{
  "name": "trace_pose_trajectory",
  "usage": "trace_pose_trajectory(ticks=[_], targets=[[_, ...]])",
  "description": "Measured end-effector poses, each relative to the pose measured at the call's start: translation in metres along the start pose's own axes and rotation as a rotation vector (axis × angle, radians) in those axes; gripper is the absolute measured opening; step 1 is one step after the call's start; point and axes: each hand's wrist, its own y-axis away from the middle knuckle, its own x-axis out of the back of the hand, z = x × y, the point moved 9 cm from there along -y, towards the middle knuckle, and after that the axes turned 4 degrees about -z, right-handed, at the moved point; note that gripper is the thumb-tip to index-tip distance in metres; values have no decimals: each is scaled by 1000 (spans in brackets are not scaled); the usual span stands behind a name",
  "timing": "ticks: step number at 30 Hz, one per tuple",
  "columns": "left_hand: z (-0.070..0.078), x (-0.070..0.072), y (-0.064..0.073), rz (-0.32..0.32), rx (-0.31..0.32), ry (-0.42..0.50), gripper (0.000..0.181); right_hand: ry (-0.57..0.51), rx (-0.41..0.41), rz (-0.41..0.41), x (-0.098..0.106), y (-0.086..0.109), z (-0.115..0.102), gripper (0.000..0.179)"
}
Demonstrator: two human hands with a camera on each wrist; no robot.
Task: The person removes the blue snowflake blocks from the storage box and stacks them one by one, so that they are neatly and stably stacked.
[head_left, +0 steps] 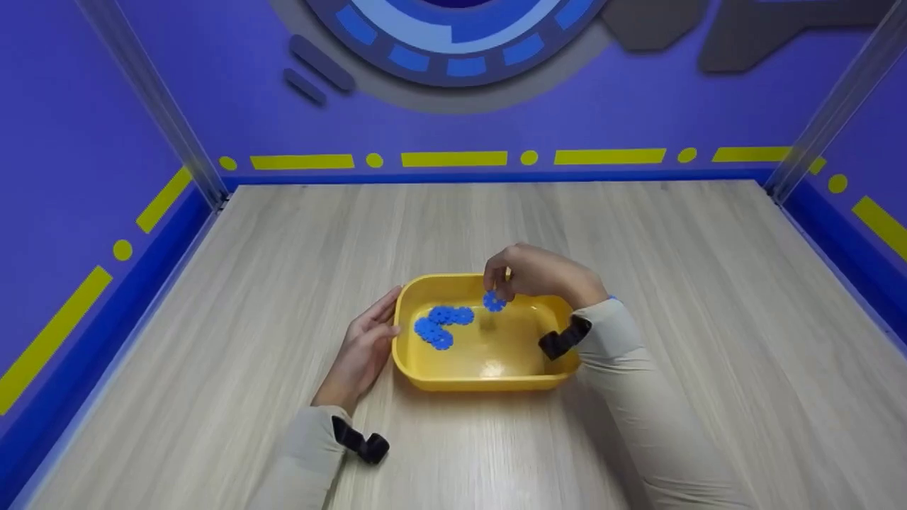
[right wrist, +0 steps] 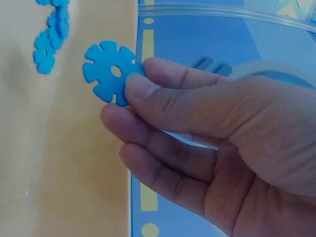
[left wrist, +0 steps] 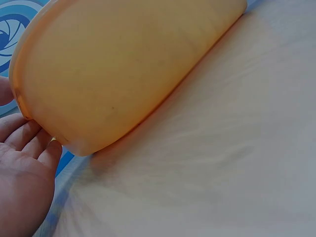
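Observation:
A yellow plastic basin (head_left: 489,383) sits on the table. My left hand (head_left: 365,350) holds it by its left end, thumb at the rim and fingers along the outer wall; in the left wrist view the fingers of the left hand (left wrist: 24,168) meet the basin's side (left wrist: 113,74). Over the basin's far side, my right hand (head_left: 542,273) pinches a blue snowflake disc (right wrist: 101,71) between thumb and forefinger. The disc has a notched edge and a hole in its centre. Several more blue snowflake discs (head_left: 441,315) lie overlapping at the left of the basin floor.
Light wood-grain table (head_left: 297,283) surrounds the basin. Blue panels (head_left: 453,127) with yellow markings stand along the back and both sides. A small blue bit (head_left: 613,298) shows just past the right sleeve. Black straps (head_left: 361,440) with cameras sit on both wrists.

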Motion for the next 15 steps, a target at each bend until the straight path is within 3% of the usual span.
trace_pose_trajectory(ticks=[15], targets=[[0,-1,-1,-18,-14,14,66,-63,-66,100,18,25,33,16]])
